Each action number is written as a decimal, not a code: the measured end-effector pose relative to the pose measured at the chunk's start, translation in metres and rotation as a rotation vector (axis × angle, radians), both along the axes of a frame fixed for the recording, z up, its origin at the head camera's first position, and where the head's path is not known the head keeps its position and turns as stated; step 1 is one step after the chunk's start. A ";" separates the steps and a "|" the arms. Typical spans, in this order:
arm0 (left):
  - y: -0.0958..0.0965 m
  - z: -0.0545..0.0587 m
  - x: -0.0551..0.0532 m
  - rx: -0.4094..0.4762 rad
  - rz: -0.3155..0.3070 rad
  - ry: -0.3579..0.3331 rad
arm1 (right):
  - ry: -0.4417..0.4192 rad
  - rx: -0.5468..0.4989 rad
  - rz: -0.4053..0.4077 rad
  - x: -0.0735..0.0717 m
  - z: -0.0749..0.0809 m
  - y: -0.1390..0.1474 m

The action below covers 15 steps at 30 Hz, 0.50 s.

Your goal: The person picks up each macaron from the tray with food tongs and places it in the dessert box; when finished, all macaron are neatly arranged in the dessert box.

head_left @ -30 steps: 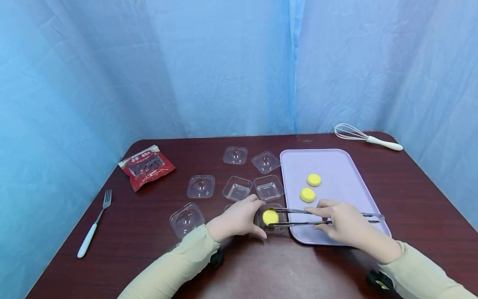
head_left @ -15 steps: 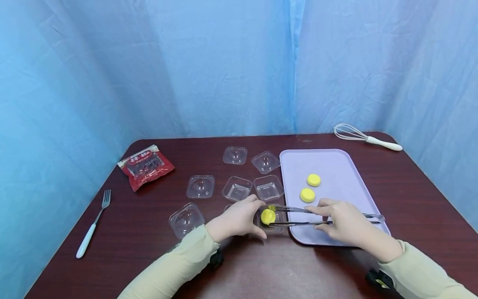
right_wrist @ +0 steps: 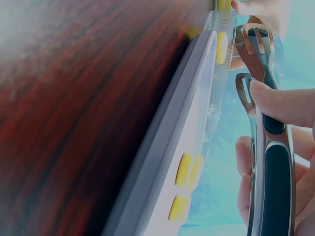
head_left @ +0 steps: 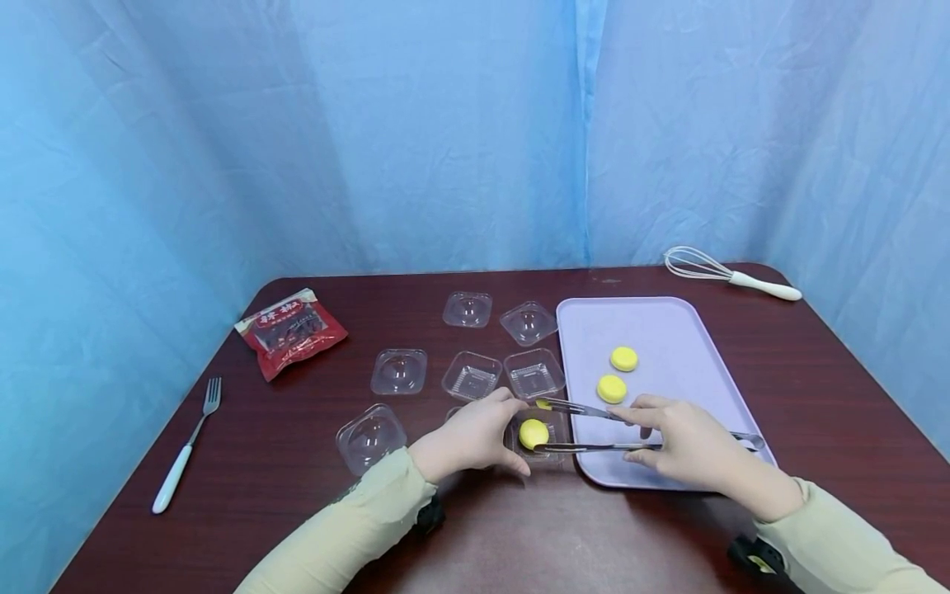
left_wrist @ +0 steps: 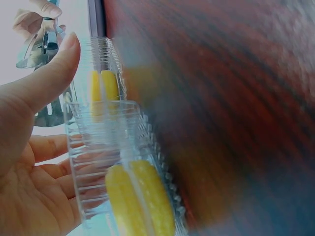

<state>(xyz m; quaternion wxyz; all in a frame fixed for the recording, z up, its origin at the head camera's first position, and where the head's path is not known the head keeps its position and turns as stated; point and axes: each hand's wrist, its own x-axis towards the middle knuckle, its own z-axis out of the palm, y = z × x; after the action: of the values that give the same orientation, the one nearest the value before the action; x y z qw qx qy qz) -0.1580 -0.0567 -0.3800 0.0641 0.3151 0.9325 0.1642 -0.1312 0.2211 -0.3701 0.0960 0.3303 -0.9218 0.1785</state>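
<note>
My left hand (head_left: 475, 433) spans a clear plastic box (head_left: 558, 455), with thumb and fingertips at its opposite sides. A yellow macaron (head_left: 533, 434) lies inside that box. My right hand (head_left: 686, 445) holds metal tongs (head_left: 594, 448) over the tray's left edge. The tong arms are spread, one tip beside the macaron and the other farther back over the box. In the left wrist view, a nearer box holds another macaron (left_wrist: 140, 201); the left hand mostly hides this box in the head view. Two more macarons, a front one (head_left: 612, 388) and a back one (head_left: 624, 359), lie on the lilac tray (head_left: 668, 318).
Two clear boxes, a left one (head_left: 472, 375) and a right one (head_left: 534, 374), stand behind the left hand. Several clear lids (head_left: 399, 371) lie around them. A red packet (head_left: 292, 332) and a fork (head_left: 187, 445) are at left, a whisk (head_left: 731, 273) at back right.
The tongs have spread apart, the far arm swinging back away from the macaron. The macaron has shifted slightly left and rests in the box. The left hand has stayed in place.
</note>
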 end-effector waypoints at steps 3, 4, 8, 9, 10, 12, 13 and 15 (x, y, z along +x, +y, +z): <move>0.000 0.000 0.000 -0.003 -0.001 0.001 | 0.027 -0.026 0.012 0.000 0.000 0.001; 0.000 0.000 0.000 -0.003 -0.002 0.003 | 0.035 -0.038 0.017 0.000 0.000 0.001; -0.001 0.000 0.001 -0.005 -0.002 0.005 | 0.059 -0.077 0.021 0.000 0.001 0.002; -0.001 0.000 0.001 -0.006 -0.002 0.005 | 0.062 -0.084 0.019 0.000 0.001 0.003; -0.001 0.000 0.001 -0.006 -0.001 0.004 | 0.064 -0.089 0.018 0.000 0.001 0.003; -0.001 0.000 0.001 -0.006 0.000 0.004 | 0.073 -0.100 0.015 -0.001 0.001 0.004; -0.001 0.001 0.001 -0.007 0.000 0.005 | 0.077 -0.104 0.013 -0.001 0.001 0.005; -0.001 0.001 0.001 -0.005 -0.002 0.008 | 0.078 -0.112 0.007 -0.002 0.000 0.008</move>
<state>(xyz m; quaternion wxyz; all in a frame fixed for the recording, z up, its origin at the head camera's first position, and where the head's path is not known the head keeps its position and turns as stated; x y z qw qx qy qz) -0.1574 -0.0573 -0.3793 0.0614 0.3165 0.9328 0.1608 -0.1330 0.2291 -0.3697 0.1498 0.3342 -0.9048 0.2170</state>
